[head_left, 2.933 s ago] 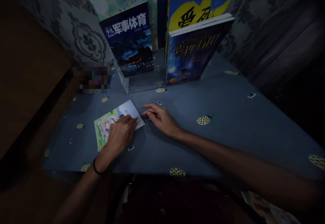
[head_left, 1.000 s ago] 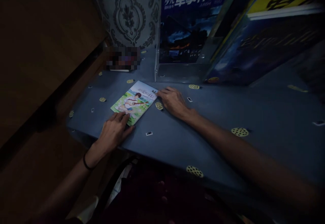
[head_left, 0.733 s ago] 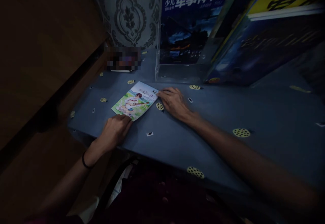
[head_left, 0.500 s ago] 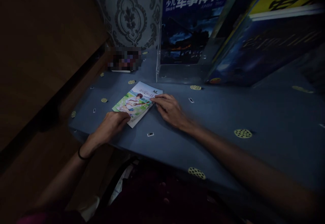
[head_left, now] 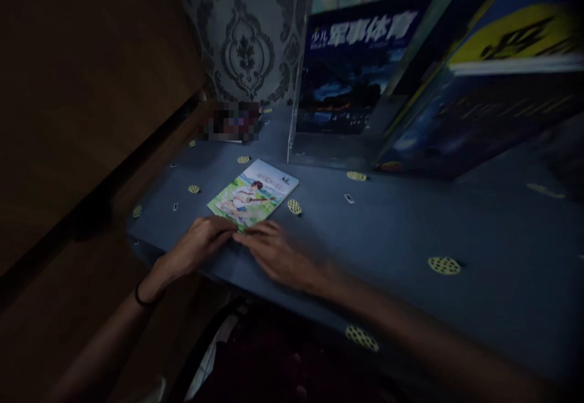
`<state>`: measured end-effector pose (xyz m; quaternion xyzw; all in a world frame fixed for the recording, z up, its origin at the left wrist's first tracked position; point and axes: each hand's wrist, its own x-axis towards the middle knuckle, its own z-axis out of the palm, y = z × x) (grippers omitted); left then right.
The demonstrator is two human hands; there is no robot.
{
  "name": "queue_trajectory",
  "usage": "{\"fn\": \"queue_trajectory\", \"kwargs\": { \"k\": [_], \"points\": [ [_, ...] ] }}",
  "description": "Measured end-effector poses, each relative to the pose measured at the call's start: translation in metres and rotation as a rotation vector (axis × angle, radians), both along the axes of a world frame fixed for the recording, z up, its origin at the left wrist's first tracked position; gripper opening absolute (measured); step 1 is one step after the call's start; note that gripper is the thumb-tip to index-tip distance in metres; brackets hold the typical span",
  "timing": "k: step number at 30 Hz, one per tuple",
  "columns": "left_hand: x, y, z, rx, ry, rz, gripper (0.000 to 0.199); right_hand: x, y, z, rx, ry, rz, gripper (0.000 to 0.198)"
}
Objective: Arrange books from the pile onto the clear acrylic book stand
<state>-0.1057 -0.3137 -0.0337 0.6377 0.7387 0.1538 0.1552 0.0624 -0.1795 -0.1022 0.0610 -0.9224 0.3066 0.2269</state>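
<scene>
A thin booklet (head_left: pixel 253 195) lies on the blue tabletop, its cover showing a drawn figure playing a guitar. My left hand (head_left: pixel 201 241) is closed at the booklet's near corner, fingers bent, with a dark band round the wrist. Against the same near edge, my right hand (head_left: pixel 274 254) has its fingers pressed together, slightly blurred. The fingertips of both hands almost meet there and cover that corner.
A clear stand (head_left: pixel 292 141) holds a dark book (head_left: pixel 351 74) at the back. To its right lean larger blue and yellow books (head_left: pixel 493 105). A pixelated item (head_left: pixel 232 122) sits at the back left, beside a brown wooden panel (head_left: pixel 91 74).
My right hand has moved from the booklet's right side down to its near corner, beside my left hand. The booklet now lies flatter. The whole view has shifted slightly.
</scene>
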Motion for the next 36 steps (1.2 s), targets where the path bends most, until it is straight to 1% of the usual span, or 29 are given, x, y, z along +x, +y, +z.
{"fn": "queue_trajectory", "kwargs": {
  "k": [2,4,6,9,11,14,16,18,21,23,26,28,29,31,32,34,36],
  "points": [
    [-0.007,0.0,-0.002,0.007,-0.042,0.009,0.023,0.0,-0.004,0.003,0.043,-0.067,0.018,0.036],
    [-0.017,0.007,-0.005,0.034,-0.032,0.053,0.025,0.001,-0.005,0.007,0.046,-0.094,0.004,0.031],
    [-0.029,0.021,-0.01,0.105,0.045,0.129,0.027,0.002,-0.004,0.008,0.024,-0.093,-0.005,0.028],
    [-0.044,0.052,-0.019,0.206,0.233,0.229,0.028,0.004,-0.002,0.006,-0.048,-0.078,-0.054,0.027],
    [-0.047,0.074,-0.026,0.174,0.292,0.23,0.032,0.006,0.001,0.001,-0.086,-0.044,-0.104,0.029],
    [-0.043,0.096,-0.039,0.093,0.308,0.191,0.038,0.005,0.018,-0.009,-0.043,-0.006,-0.2,0.037],
    [-0.038,0.102,-0.048,0.106,0.33,0.194,0.04,0.002,0.038,-0.013,0.009,-0.047,-0.302,0.041],
    [-0.035,0.103,-0.054,0.139,0.343,0.198,0.04,-0.002,0.061,-0.014,0.039,-0.141,-0.419,0.042],
    [-0.034,0.102,-0.058,0.174,0.356,0.192,0.04,-0.009,0.088,-0.014,0.069,-0.266,-0.551,0.047],
    [-0.034,0.104,-0.057,0.189,0.375,0.196,0.038,-0.012,0.094,-0.012,0.103,-0.303,-0.602,0.049],
    [-0.034,0.111,-0.053,0.159,0.383,0.217,0.034,-0.015,0.087,-0.006,0.128,-0.378,-0.65,0.053],
    [-0.037,0.117,-0.052,0.137,0.311,0.267,0.032,-0.016,0.079,0.002,0.114,-0.461,-0.666,0.058],
    [-0.039,0.12,-0.052,0.152,0.201,0.314,0.033,-0.017,0.075,0.006,0.103,-0.499,-0.67,0.061],
    [-0.046,0.127,-0.054,0.218,-0.134,0.417,0.033,-0.017,0.069,0.015,0.084,-0.546,-0.671,0.066],
    [-0.05,0.13,-0.055,0.249,-0.309,0.456,0.029,-0.017,0.067,0.018,0.077,-0.553,-0.668,0.068],
    [-0.057,0.135,-0.059,0.272,-0.588,0.49,0.02,-0.016,0.065,0.022,0.059,-0.552,-0.662,0.07],
    [-0.059,0.136,-0.062,0.282,-0.753,0.492,0.032,-0.015,0.064,0.022,0.026,-0.532,-0.655,0.071]
  ]
}}
